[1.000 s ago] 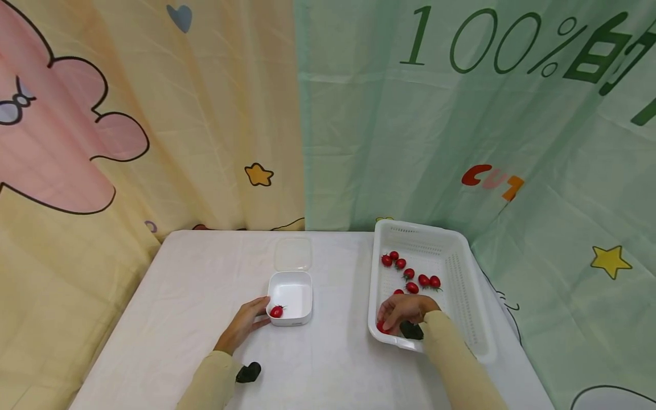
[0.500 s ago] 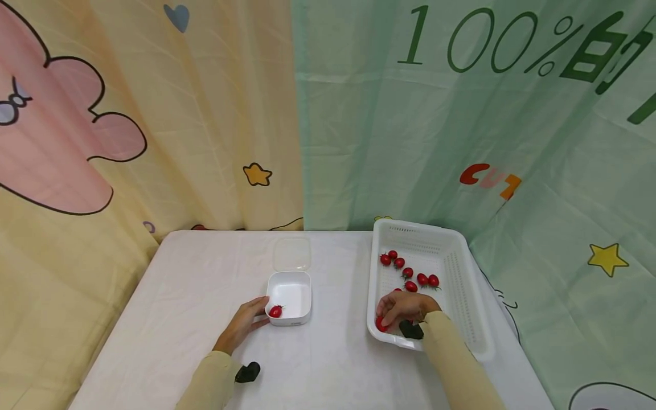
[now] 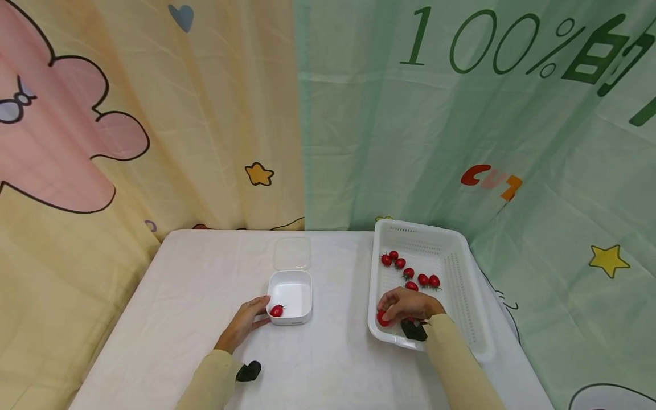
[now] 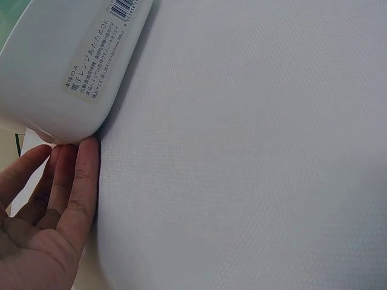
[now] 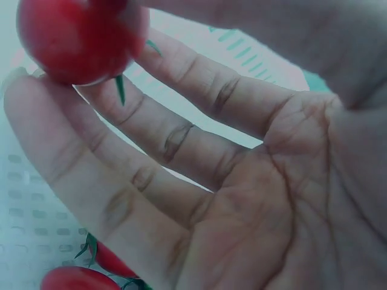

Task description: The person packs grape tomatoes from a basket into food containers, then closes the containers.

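Note:
My right hand [image 3: 407, 304] pinches a cherry tomato [image 5: 81, 39] between thumb and fingers, over the near left corner of the white perforated basket [image 3: 471, 285]. In the right wrist view the tomato's green stem shows, and more tomatoes [image 5: 78, 279] lie below the fingers. With fairly straight fingers, my left hand [image 3: 246, 323] touches the near left side of a small white square container [image 3: 299, 287]. One cherry tomato [image 3: 277, 311] lies inside it, in the near left corner. The left wrist view shows the fingertips against the container's lower edge, beside a printed label [image 4: 97, 54].
Several cherry tomatoes [image 3: 408, 273] lie loosely in the basket's left and middle part. A translucent lid [image 3: 292, 254] rests on the white-covered table [image 3: 338, 364] behind the container. Printed curtains [image 3: 348, 142] hang along the back and sides.
My right hand, with the cherry tomato in its fingers, has risen slightly away from the basket's near edge. It now covers a tomato that showed before. My left hand stays at the container.

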The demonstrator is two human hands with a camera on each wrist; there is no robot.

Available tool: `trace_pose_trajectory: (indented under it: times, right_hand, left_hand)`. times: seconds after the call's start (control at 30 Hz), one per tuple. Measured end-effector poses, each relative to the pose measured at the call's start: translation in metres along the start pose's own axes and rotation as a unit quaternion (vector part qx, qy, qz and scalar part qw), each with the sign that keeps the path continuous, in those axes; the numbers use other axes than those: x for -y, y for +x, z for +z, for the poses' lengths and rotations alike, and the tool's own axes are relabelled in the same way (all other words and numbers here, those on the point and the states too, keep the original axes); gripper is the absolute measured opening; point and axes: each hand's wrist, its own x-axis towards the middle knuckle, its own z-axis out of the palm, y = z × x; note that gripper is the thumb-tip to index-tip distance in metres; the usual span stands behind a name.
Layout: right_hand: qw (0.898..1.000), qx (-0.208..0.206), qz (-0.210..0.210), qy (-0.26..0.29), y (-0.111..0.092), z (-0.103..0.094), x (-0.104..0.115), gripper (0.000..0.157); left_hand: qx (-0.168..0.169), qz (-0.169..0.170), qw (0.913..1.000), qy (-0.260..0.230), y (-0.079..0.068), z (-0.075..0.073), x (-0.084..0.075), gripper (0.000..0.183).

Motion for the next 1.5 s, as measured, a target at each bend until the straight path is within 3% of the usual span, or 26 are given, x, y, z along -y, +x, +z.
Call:
trace_pose_trajectory:
  times: [0.4,0.73,0.87,1.03,1.5]
  right_hand:
    - [0.998,-0.035,-0.043,0.005,-0.003,-0.003,-0.002,0.028]
    - [0.996,-0.079,-0.045,0.008,-0.01,0.001,0.004,0.033]
    - [0.994,-0.085,-0.065,0.015,-0.012,0.001,0.007,0.034]
    - [0.991,-0.094,-0.093,0.009,-0.015,0.002,0.011,0.032]
    - [0.982,-0.144,-0.12,0.002,-0.017,0.007,0.034,0.041]
  left_hand:
    - [0.001,0.001,1.0,0.001,0.001,0.0,0.001,0.066]
    - [0.002,0.006,1.0,0.002,0.0,0.0,0.001,0.069]
    - [0.002,0.006,1.0,0.0,0.0,0.0,0.001,0.068]
    - [0.0,0.007,1.0,-0.001,-0.001,0.0,0.002,0.066]
    - [0.001,0.009,0.9999,0.004,0.001,0.001,0.003,0.066]
